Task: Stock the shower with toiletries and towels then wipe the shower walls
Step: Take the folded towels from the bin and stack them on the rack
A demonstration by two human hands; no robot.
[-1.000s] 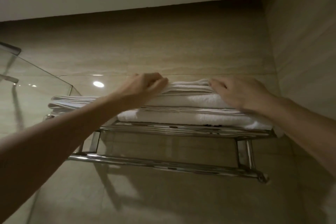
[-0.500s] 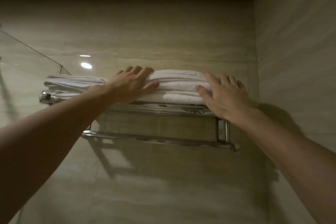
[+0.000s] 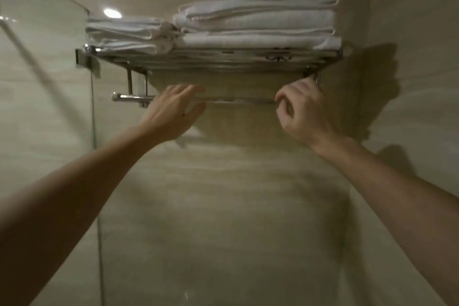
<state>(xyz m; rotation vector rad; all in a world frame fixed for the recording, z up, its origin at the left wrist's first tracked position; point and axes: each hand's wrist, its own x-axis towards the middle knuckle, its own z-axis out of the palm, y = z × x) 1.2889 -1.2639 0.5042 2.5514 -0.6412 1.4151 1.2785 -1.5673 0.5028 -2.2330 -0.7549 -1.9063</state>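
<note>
1. A chrome towel rack (image 3: 218,58) is fixed high on the beige tiled wall (image 3: 223,206), close to the corner where the side wall meets it on the right.
2. The taller stack of folded white towels (image 3: 255,22) lies on the rack's shelf, filling it from the middle to the right edge.
3. A lower stack of smaller folded towels (image 3: 126,32) sits at the shelf's left edge, touching the taller stack.
4. Neither hand touches any towel; both hang below the shelf, level with the rack's lower rail (image 3: 129,98).
5. The left hand (image 3: 171,112) is relaxed, its fingers extended and lightly spread, holding nothing. It is in front of the rail near the left end; I cannot tell whether it touches the bar.
6. The right hand (image 3: 303,109) is at the rail's right end with its fingers curled. I cannot tell whether they grip the bar or just hang in front of it.
7. A glass panel (image 3: 44,82) stands on the left, its edge meeting the wall beside the rack's left bracket.
</note>
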